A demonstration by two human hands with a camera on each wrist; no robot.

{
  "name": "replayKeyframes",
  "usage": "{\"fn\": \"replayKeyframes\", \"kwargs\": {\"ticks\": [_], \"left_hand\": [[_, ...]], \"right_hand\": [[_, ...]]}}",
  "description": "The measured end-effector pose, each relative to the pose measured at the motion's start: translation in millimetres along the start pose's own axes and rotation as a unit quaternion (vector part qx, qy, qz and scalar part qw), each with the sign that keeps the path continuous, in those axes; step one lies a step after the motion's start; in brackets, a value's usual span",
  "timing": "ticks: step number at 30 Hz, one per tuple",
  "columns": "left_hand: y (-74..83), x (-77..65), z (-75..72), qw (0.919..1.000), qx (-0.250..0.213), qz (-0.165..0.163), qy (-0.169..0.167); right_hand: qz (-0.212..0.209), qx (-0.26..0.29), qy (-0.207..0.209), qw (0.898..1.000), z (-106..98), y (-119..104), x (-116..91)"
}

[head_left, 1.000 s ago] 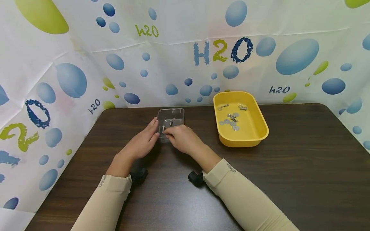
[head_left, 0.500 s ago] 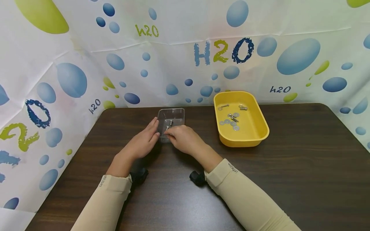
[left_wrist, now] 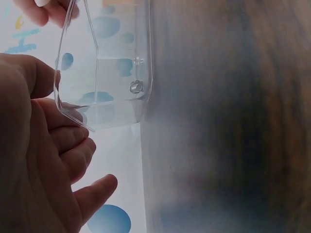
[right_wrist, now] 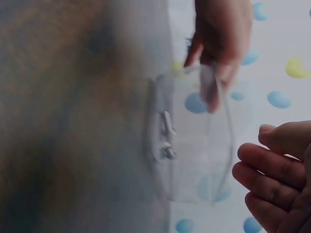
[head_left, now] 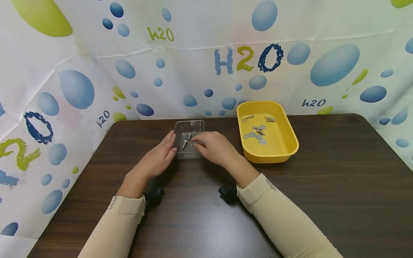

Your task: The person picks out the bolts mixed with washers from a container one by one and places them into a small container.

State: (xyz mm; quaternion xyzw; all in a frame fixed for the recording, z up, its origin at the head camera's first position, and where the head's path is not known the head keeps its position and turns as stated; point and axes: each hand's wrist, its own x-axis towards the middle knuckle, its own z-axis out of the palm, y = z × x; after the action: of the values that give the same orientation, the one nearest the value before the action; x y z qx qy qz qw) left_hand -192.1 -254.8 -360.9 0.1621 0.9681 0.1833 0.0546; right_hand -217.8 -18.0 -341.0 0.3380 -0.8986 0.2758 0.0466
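Against the left side of a clear plastic box (head_left: 188, 156) lies my left hand (head_left: 160, 156), its fingers extended along the wall. The left wrist view shows the thumb and fingers touching the box's outside near one corner. Two metal bolts lie on the box floor: one bolt (head_left: 184, 144) nearer me, the other bolt (head_left: 189, 136) just behind it. Over the box's right edge is my right hand (head_left: 215, 147). In the right wrist view its fingers (right_wrist: 272, 167) hold nothing and are apart from the box.
To the right stands a yellow tub (head_left: 279, 145) holding several bolts (head_left: 259, 131) and flat washers (head_left: 262, 142). A patterned sheet (head_left: 206, 71) hangs behind the dark wooden table (head_left: 200, 215).
My right hand has let go of the nearer bolt, which now lies in the clear box, and has moved slightly right. The left hand stays against the box.
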Motion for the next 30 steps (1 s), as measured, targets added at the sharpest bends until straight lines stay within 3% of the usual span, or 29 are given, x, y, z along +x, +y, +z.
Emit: {"fn": "replayKeyframes", "kwargs": {"ticks": [7,14,19,24,30], "left_hand": [[-0.6,0.2,0.8,0.9999,0.004,0.007,0.011],[5.6,2.5,0.9,0.9988,0.022,0.021,0.038],[18.4,3.2,-2.4,0.9975,0.037,0.034,0.050],[34.1,3.7,-0.4,0.9959,0.043,0.057,0.055],[56.1,11.4,9.8,0.9928,0.055,0.092,0.054]], "right_hand": [[0.017,-0.011,0.048,0.999,-28.0,18.5,-10.5],[0.101,0.012,0.070,0.992,-58.0,54.1,-30.2],[0.159,0.029,0.077,0.984,-74.2,81.8,-43.5],[0.181,0.023,0.086,0.980,-81.6,103.9,-51.6],[0.207,0.026,0.068,0.976,-85.3,120.0,-57.9]]}}
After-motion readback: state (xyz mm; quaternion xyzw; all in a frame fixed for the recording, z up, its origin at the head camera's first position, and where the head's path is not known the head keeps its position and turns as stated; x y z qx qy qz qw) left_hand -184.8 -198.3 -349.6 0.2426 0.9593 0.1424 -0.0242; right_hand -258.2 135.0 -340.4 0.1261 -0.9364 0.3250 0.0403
